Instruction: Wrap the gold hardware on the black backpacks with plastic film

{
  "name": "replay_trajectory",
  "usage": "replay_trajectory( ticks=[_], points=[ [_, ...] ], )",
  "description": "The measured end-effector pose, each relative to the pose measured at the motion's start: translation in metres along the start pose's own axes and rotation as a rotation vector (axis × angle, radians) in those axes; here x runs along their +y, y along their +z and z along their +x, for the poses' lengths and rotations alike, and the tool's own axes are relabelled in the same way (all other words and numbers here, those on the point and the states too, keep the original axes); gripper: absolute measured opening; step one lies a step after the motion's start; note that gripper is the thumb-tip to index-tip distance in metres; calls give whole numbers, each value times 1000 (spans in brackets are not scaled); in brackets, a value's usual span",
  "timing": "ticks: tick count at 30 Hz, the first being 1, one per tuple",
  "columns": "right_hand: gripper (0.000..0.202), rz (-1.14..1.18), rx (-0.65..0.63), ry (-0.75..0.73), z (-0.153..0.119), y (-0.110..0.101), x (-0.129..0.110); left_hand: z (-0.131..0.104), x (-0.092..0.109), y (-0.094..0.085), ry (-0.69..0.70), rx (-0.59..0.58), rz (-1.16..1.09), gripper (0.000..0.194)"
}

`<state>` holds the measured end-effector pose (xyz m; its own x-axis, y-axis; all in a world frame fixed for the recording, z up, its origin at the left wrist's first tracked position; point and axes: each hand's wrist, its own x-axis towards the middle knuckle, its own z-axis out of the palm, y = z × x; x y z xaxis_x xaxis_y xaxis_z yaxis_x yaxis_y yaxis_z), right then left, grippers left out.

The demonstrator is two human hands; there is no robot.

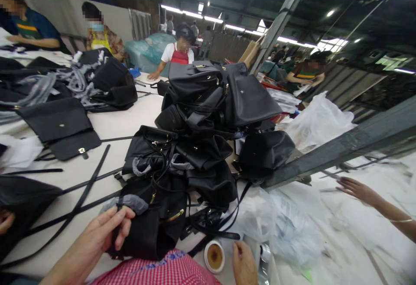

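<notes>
Black bag [147,228] at table's near edge, just in front of checked shirt, pinched at its left side by left hand [104,235]. Right hand [243,261] loosely curled, holding nothing, beside tape roll [214,257]. Behind, heaped pile of black bags [208,120]; loose straps [81,189] leftward. Likely step: handling one bag from the pile; next probably needs firmer two-handed grip.
</notes>
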<state>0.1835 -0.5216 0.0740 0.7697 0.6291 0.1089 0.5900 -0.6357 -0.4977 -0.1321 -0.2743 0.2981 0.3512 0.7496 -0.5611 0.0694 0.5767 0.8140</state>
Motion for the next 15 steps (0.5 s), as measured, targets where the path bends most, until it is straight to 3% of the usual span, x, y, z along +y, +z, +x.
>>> replay_trajectory(
  ticks=[4, 10, 15],
  points=[
    [37, -54, -38, -56, -3, 2, 14, 7, -8, -8, 13, -45, -30, 43],
    [33, -163, -77, -76, -8, 18, 14, 11, -11, -10, 25, -53, -43, 44],
    [28, -152, -97, -152, -3, 5, 26, 5, -5, -11, 48, -34, 58, 50]
  ],
)
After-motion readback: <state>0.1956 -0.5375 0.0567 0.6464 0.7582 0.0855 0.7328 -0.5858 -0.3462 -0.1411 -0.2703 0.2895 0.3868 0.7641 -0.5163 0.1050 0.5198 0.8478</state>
